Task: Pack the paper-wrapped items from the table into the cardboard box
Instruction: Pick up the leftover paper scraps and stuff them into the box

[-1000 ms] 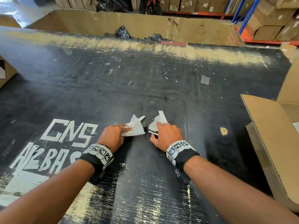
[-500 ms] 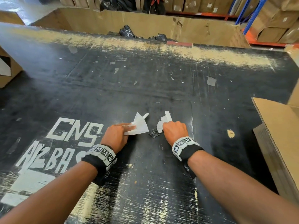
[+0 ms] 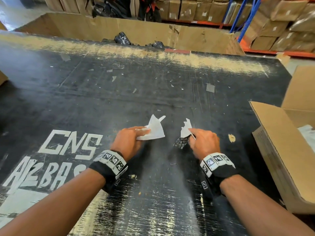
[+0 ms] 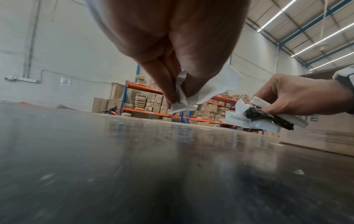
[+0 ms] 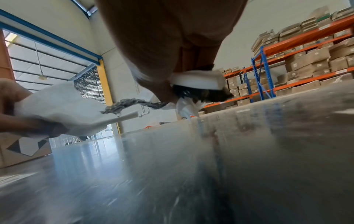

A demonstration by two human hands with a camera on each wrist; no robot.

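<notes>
Just above the black table [image 3: 153, 92], both hands hold white paper. My left hand [image 3: 142, 132] pinches a loose white paper sheet [image 3: 156, 129], also seen in the left wrist view [image 4: 208, 89]. My right hand [image 3: 191, 136] grips a dark patterned item [image 3: 181, 143] partly wrapped in white paper [image 3: 185, 127]; the left wrist view shows the dark item [image 4: 268, 116] sticking out of its wrap. In the right wrist view a dark strand [image 5: 130, 104] of it hangs toward the left hand's paper [image 5: 57, 106]. The open cardboard box [image 3: 276, 143] stands at the table's right edge, beside my right hand.
A large cardboard bin [image 3: 136, 31] with dark bagged pieces stands beyond the table's far edge. Shelves of stacked cartons [image 3: 281, 26] fill the back right. White painted letters [image 3: 71, 145] and small paper scraps mark the tabletop. Another carton corner [image 3: 2, 77] shows at far left.
My hands have drawn apart, so the two pieces of paper no longer meet. The right hand has shifted right toward the box, and more of the dark item shows under it.
</notes>
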